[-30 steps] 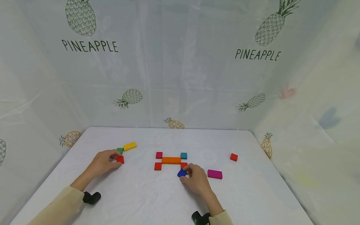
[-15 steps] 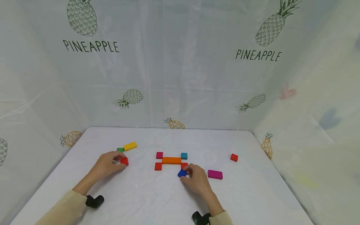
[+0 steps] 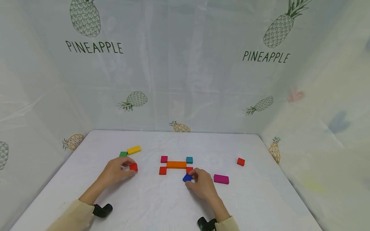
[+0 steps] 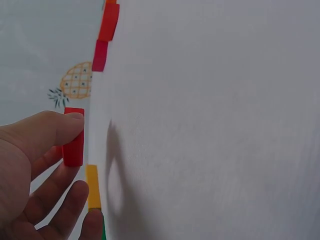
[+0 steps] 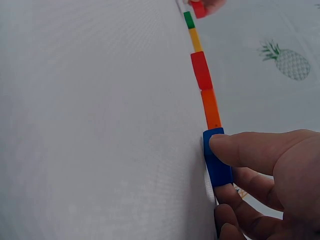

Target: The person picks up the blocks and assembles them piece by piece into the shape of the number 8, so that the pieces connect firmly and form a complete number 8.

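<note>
My left hand (image 3: pixel 117 172) pinches a red block (image 3: pixel 133 167) between thumb and fingers, left of the middle of the table. In the left wrist view that red block (image 4: pixel 73 142) shows upright between thumb and fingertips, above the cloth's shadow. My right hand (image 3: pixel 203 184) pinches a blue block (image 3: pixel 187 178) just in front of a red block (image 3: pixel 189 169). This one sits at the near right corner of a long orange block (image 3: pixel 176 165). At the orange block's other corners lie a crimson block (image 3: pixel 164 159), a teal block (image 3: pixel 189 159) and another red block (image 3: pixel 162 170).
A green block (image 3: pixel 123 154) and a yellow block (image 3: pixel 134 149) lie at the back left of the white table (image 3: pixel 156 205). To the right are a magenta block (image 3: pixel 221 179) and a loose red block (image 3: pixel 241 161). A pineapple-print curtain (image 3: pixel 179 73) stands behind.
My left hand has moved right and slightly nearer with the red block, away from the green block. My right hand stays in place with the blue block.
</note>
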Motion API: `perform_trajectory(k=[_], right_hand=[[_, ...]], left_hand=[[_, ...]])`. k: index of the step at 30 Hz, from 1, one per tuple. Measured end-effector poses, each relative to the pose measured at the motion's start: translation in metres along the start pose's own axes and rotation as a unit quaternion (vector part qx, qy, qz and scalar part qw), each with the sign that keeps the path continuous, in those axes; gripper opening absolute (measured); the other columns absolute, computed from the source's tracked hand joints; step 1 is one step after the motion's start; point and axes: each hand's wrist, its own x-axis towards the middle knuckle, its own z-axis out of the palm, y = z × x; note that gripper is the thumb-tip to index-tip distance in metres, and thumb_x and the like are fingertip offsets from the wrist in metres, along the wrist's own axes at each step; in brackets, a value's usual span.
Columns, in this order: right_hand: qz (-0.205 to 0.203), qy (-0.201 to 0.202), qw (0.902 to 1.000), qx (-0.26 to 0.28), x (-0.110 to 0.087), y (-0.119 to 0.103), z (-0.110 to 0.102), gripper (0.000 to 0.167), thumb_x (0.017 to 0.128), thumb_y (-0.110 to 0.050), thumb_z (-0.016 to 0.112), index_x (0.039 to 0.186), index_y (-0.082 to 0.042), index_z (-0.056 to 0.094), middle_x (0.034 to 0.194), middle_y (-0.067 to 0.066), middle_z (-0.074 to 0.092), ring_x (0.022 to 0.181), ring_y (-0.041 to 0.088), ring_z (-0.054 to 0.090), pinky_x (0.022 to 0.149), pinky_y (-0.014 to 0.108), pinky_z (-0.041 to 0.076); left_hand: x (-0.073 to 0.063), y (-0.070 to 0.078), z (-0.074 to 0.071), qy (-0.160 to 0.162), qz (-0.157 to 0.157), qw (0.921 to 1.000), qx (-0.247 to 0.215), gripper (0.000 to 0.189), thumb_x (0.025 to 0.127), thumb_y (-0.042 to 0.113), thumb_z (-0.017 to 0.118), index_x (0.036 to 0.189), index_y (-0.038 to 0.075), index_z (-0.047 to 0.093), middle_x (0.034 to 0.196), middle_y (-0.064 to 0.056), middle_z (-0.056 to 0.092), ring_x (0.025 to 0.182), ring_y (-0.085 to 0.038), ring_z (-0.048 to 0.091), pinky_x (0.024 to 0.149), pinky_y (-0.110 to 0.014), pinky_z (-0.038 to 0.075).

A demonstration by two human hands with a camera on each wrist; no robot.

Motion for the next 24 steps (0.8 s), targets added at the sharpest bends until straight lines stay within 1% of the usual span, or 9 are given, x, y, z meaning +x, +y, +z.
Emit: perform_trajectory(k=[8,17,24], right_hand=[[-0.003,0.001,1.0000,-0.002,0.001,0.003,0.001,0.032,0.085,-0.019,0.091,0.109,-0.012,0.070,0.091,0.000,0.061,0.084,0.017,0.053,0.067,0.025,0.050],[-0.006,0.000,1.0000,0.005,0.000,-0.001,-0.002,0.033,0.085,-0.020,0.090,0.109,-0.011,0.070,0.091,0.001,0.062,0.084,0.018,0.053,0.068,0.025,0.049],[-0.003,-0.001,1.0000,0.006,-0.001,-0.002,-0.002,0.033,0.085,-0.020,0.090,0.110,-0.011,0.071,0.092,0.001,0.062,0.084,0.018,0.053,0.068,0.025,0.049]], left_hand=[[-0.004,0.010,0.008,-0.002,0.010,1.0000,0.000,0.028,0.087,0.023,0.088,0.112,0.020,0.076,0.106,0.004,0.072,0.103,-0.019,0.064,0.090,-0.042,0.057],[-0.005,0.024,0.019,-0.001,0.003,0.9999,-0.011,0.030,0.087,0.021,0.089,0.114,0.021,0.076,0.109,0.004,0.072,0.106,-0.020,0.064,0.092,-0.042,0.058],[-0.006,0.037,0.028,0.001,0.000,0.9998,-0.020,0.029,0.088,0.022,0.088,0.114,0.022,0.076,0.107,0.004,0.071,0.105,-0.019,0.063,0.093,-0.043,0.059]])
